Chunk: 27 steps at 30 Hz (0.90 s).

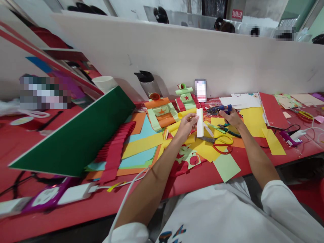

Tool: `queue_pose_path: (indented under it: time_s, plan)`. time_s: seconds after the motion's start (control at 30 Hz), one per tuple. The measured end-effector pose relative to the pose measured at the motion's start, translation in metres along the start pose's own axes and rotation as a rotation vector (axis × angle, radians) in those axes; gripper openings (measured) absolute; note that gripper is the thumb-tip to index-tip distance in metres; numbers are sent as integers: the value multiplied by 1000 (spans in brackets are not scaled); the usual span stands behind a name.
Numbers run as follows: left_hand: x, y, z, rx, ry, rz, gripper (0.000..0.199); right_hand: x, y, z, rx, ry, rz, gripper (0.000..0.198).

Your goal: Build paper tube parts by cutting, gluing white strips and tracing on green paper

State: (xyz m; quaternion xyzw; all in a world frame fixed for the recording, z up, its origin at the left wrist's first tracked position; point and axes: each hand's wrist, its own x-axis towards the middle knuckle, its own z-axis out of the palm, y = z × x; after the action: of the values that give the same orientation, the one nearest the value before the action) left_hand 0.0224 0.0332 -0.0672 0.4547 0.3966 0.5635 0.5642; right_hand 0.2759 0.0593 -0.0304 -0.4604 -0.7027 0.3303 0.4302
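Observation:
My left hand (187,125) is closed on an upright white paper strip (200,122), pinched at its left edge. Just to the right, my right hand (233,118) grips a dark blue glue gun (215,110), its nozzle end pointing left toward the strip. Yellow-and-red scissors (223,144) lie on yellow paper below my hands, with dark pliers (230,131) close by. Beyond my left hand stand two paper pieces: an orange one with a star (162,111) and a green-and-red one with a star (186,98).
A green board (73,135) leans at the left beside a pleated red paper strip (113,155). A bottle (146,82) and a lit phone (201,90) stand against the white partition (177,54). Purple power strips (48,197) and cables lie on the red table (141,189).

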Motion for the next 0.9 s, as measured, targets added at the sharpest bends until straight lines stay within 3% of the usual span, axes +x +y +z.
queue_pose_path:
  time_s: [0.3,0.67,0.9]
  plan:
    - [1,0,0,10,0,-5,38,-1,-3,6,-54,105,-9,52]
    - [2,-1,-1,-21,10,-15,37,-4,-5,3,-47,-18,22,55]
    - [1,2,0,-28,1,-22,37,-2,-3,7,-18,78,21,56]
